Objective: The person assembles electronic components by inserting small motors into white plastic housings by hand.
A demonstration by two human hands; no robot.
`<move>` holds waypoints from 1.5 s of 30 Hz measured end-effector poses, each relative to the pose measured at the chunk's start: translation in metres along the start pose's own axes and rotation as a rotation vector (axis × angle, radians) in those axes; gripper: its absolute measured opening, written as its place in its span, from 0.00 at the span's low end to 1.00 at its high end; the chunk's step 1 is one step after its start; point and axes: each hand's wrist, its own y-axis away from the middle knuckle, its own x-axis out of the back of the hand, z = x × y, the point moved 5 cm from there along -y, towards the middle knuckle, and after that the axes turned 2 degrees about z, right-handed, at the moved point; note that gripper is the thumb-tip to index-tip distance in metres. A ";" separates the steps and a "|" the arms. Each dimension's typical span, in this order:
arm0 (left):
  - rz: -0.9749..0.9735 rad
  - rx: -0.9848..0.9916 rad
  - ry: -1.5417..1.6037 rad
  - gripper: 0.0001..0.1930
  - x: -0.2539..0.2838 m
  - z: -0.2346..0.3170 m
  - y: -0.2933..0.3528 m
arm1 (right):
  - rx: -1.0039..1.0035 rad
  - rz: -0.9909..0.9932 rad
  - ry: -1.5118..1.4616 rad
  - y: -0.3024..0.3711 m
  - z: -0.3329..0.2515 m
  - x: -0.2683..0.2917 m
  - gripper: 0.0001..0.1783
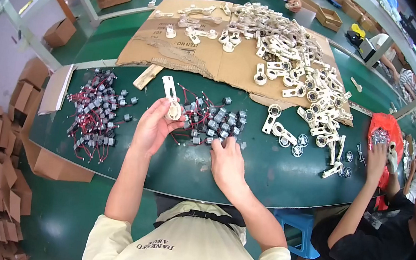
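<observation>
My left hand (150, 127) is closed around the round end of a cream plastic housing (170, 90), whose long flat arm points up and away from me. My right hand (228, 164) rests at the near edge of a pile of small grey motors with red wires (214, 121). Its fingers are bent and pressed together among the motors; what lies under the fingertips is hidden. Farther left on the green table (171, 172) spreads a second heap of wired motors (99, 109).
A flattened cardboard sheet (176, 52) holds a large heap of cream housings (281, 40), spilling to the right past several loose rings (297, 150). A wooden strip (148, 77) lies near the sheet's edge. At right, a co-worker's hand (377, 153) is at a red bag (387, 126).
</observation>
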 end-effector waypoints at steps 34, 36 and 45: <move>-0.179 0.113 0.011 0.24 -0.034 -0.050 -0.046 | -0.068 -0.006 -0.894 -0.056 0.020 0.045 0.16; -0.196 0.073 0.016 0.24 -0.037 -0.046 -0.043 | -0.087 -0.015 -0.891 -0.054 0.020 0.047 0.16; -0.182 0.033 0.001 0.24 -0.035 -0.041 -0.038 | -0.133 -0.056 -0.901 -0.051 0.019 0.045 0.15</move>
